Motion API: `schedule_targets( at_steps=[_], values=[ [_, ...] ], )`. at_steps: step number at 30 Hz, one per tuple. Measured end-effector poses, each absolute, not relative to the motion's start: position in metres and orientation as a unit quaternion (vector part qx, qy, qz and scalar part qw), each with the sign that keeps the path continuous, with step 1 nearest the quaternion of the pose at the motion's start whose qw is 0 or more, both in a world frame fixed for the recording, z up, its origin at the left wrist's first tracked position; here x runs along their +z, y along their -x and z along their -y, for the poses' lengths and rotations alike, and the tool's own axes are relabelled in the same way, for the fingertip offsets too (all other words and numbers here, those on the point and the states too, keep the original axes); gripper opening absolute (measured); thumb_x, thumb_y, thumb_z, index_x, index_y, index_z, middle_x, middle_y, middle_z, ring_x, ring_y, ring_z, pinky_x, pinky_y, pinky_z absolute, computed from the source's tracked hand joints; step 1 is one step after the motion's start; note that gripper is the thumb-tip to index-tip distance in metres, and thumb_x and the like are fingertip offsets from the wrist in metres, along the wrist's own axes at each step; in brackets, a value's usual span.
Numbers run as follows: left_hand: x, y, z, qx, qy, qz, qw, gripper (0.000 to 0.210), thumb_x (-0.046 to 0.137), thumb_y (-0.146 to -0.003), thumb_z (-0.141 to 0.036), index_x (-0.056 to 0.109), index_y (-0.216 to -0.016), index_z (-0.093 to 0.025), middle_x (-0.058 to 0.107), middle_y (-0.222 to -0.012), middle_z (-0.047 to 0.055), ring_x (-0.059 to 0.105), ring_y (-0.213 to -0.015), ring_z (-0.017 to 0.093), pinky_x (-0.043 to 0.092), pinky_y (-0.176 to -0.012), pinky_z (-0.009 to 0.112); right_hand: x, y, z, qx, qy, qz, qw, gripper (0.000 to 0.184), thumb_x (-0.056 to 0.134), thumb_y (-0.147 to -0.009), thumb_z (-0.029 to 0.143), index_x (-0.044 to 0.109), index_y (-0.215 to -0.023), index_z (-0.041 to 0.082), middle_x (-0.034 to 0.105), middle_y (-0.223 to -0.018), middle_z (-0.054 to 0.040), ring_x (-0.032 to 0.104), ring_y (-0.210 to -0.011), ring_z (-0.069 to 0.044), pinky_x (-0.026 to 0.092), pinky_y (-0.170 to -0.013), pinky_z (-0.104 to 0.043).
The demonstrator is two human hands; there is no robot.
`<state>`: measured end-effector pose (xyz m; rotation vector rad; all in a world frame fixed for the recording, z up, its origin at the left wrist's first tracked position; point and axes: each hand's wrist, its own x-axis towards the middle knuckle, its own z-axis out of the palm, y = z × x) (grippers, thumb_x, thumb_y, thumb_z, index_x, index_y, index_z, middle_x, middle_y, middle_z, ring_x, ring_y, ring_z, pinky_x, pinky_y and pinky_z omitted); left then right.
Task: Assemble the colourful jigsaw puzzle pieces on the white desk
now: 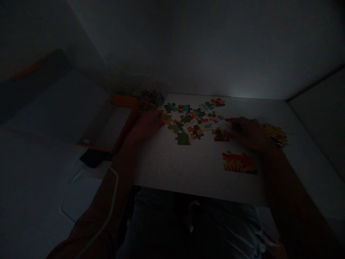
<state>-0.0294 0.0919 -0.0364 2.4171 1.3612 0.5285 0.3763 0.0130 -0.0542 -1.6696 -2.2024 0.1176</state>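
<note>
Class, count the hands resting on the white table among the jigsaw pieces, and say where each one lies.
2. The left hand lies at the left edge of the loose puzzle pieces; the right hand lies at their right edge. The table is dim.

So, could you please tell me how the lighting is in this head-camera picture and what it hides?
Head view: very dim and heavily underexposed, brightest on the white tabletop around the scattered colourful jigsaw pieces; corners fall to near black. The left hand and right hand are dark silhouettes, so finger detail is lost. No glare; fine print on pieces unreadable.
</note>
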Motion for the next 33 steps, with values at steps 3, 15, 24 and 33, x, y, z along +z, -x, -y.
schedule_targets(
  at_steps=[3,15,24,33],
  values=[
    [-0.034,0.028,-0.091,0.181,-0.845,-0.481,0.146,0.048,0.056,-0.086,-0.036,0.051,-0.130,-0.018,0.055,-0.126,0.009,0.050,-0.118,0.023,0.038,-0.104,0.035,-0.052,-0.373,-0.013,0.048,0.595,0.779,0.191,0.044,0.064,-0.082,0.041,0.060,-0.120,0.019,0.066,-0.088,-0.0067,0.062,-0.077,-0.020,0.045,-0.074,-0.035],
    [-0.022,0.026,-0.081,0.120,-0.810,-0.560,0.125,0.042,0.055,-0.084,-0.055,0.064,-0.100,-0.017,0.058,-0.108,0.012,0.054,-0.103,0.027,0.043,-0.092,0.038,-0.048,-0.368,-0.011,0.067,0.612,0.763,0.196,0.039,0.067,-0.082,0.035,0.061,-0.118,0.021,0.065,-0.087,-0.0083,0.060,-0.072,-0.020,0.044,-0.072,-0.035],
    [-0.021,0.029,-0.079,0.133,-0.846,-0.490,0.160,0.040,0.054,-0.087,-0.038,0.056,-0.122,-0.021,0.056,-0.115,0.009,0.055,-0.101,0.021,0.044,-0.086,0.031,-0.055,-0.375,-0.013,0.063,0.599,0.768,0.218,0.041,0.070,-0.080,0.038,0.063,-0.116,0.021,0.066,-0.091,-0.0080,0.061,-0.075,-0.019,0.046,-0.072,-0.033],
    [-0.011,0.036,-0.076,0.037,-0.854,-0.466,0.228,0.042,0.064,-0.075,-0.051,0.062,-0.105,-0.022,0.058,-0.107,0.006,0.056,-0.092,0.021,0.045,-0.081,0.030,-0.019,-0.277,0.011,0.093,0.427,0.890,0.135,0.044,0.056,-0.091,0.038,0.051,-0.134,0.029,0.051,-0.138,-0.0059,0.048,-0.125,-0.026,0.038,-0.103,-0.045]
  ],
)
